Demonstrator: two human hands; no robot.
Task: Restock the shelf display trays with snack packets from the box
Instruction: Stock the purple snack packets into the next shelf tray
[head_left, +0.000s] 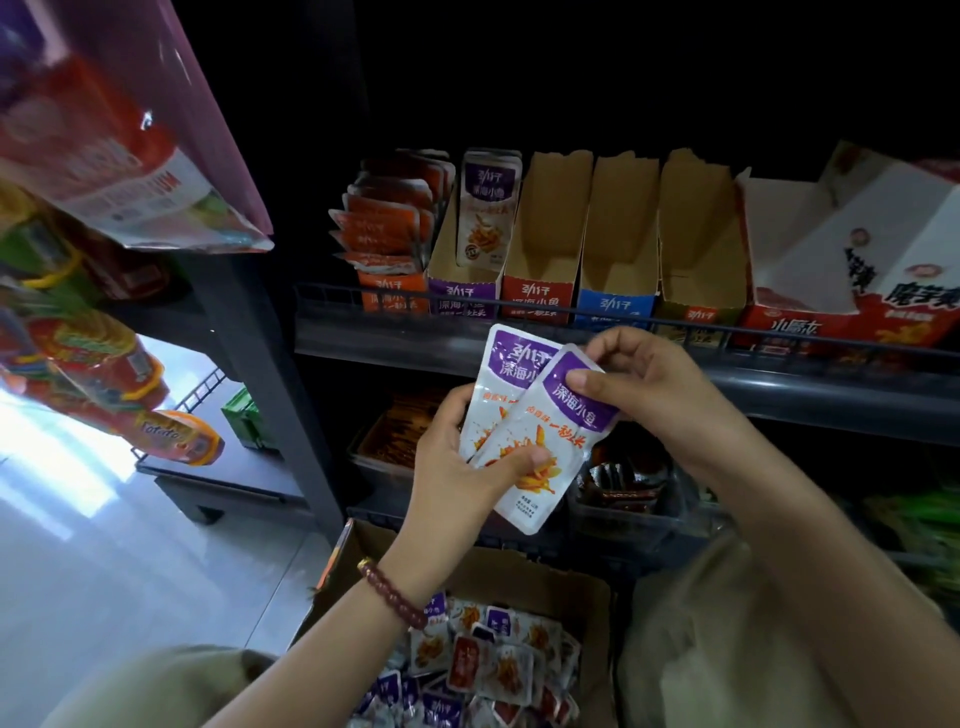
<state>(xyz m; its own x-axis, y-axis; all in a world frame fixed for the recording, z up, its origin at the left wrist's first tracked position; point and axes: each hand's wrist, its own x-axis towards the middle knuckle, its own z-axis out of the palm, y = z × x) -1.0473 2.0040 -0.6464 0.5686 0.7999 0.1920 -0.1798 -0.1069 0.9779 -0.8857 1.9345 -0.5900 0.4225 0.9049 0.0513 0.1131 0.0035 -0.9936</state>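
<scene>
Over box (545, 577), left hand (452, 467) and right hand (660, 384) grip overlapping packets (550, 431) (shelf edge (831, 392) beyond).

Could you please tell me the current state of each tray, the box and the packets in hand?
Orange tray: full.
Purple tray: partly filled.
Red tray: empty.
Blue tray: empty.
Yellow-fronted tray: empty.
Box: open, loose packets inside.
Front purple packet: gripped by left hand, pinched at top by right hand.
Rear purple packet: held in left hand.

purple-and-white packets (540, 441), maroon beaded bracelet (390, 592)
</scene>
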